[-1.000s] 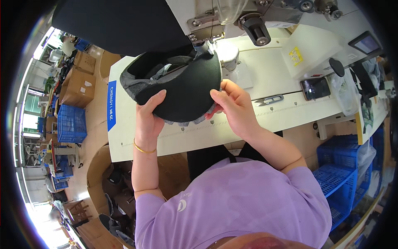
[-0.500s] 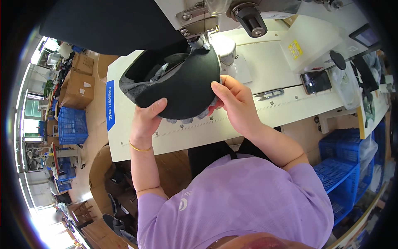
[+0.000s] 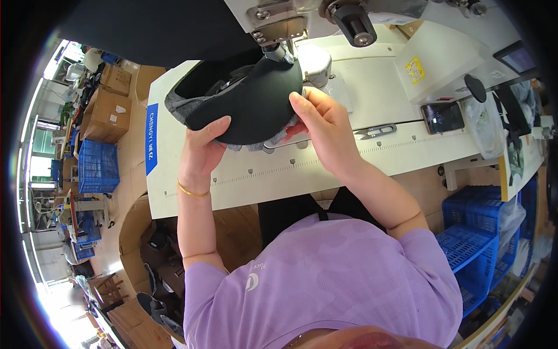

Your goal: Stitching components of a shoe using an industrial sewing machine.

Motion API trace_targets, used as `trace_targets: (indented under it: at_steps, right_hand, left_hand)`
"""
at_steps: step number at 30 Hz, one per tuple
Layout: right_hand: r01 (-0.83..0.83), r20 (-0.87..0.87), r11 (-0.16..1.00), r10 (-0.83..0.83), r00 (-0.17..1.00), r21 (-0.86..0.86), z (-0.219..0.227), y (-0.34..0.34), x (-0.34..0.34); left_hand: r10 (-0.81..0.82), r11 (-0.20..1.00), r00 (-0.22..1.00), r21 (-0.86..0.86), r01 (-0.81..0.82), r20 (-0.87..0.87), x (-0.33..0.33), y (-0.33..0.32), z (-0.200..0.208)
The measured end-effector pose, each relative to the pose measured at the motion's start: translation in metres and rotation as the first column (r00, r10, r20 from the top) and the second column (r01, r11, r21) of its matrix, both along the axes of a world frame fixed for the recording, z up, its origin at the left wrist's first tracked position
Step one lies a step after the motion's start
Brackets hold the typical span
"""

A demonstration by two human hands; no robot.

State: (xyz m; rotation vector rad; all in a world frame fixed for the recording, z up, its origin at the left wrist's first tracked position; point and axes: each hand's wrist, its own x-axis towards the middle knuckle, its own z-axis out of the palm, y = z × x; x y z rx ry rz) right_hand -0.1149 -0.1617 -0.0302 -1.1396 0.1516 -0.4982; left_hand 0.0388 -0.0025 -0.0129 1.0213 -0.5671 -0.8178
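A black cap (image 3: pixel 256 110) with a broad curved brim and grey cloth along its edge lies under the sewing machine's presser foot (image 3: pixel 281 54). My left hand (image 3: pixel 203 144) grips the near left edge of the brim, thumb on top and fingers underneath. On the right side, my right hand (image 3: pixel 325 129) pinches the brim's edge between thumb and fingers, close to the needle area. Grey cloth shows in notched tabs below the brim. The cap's hollow inside faces up and left, and its far side is partly hidden by the machine's dark head.
The white machine table (image 3: pixel 232 189) carries thread snips (image 3: pixel 375 132) and a phone (image 3: pixel 443 118) to the right. An open carton (image 3: pixel 136 238) holding dark caps stands below left. Blue plastic crates (image 3: pixel 472 238) are at the right, and another blue crate (image 3: pixel 99 167) stands left.
The cap's brim has tipped and moved slightly away from me, so it looks narrower. Both hands have moved up with it, keeping their hold. The whole view has shifted slightly.
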Motion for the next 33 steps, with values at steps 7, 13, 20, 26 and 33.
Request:
trace_targets:
  at_steps: [7, 13, 20, 26, 33]
  right_hand:
    - [0.041, 0.038, 0.999, -0.041, 0.998, -0.017, 0.003, -0.003, 0.008]
    - [0.030, 0.049, 1.000, -0.030, 0.998, -0.002, 0.001, -0.005, 0.009]
    - [0.043, 0.028, 0.999, -0.044, 0.999, 0.029, 0.004, -0.008, 0.009]
    - [0.072, 0.044, 0.997, -0.074, 0.996, 0.036, 0.006, -0.010, 0.008]
    - [0.049, 0.061, 0.997, -0.053, 0.997, 0.062, 0.004, -0.010, 0.011]
  left_hand:
    - [0.079, 0.997, 0.997, -0.003, -0.079, 0.005, -0.001, -0.010, 0.001]
    - [0.042, 0.998, 0.999, -0.045, -0.042, -0.011, -0.010, -0.013, 0.002]
    - [0.159, 0.987, 0.987, -0.045, -0.157, 0.034, -0.026, -0.025, 0.001]
    - [0.222, 0.975, 0.967, -0.025, -0.221, 0.127, -0.046, -0.028, -0.002]
    - [0.383, 0.922, 0.920, -0.090, -0.376, 0.087, -0.055, -0.041, -0.003]
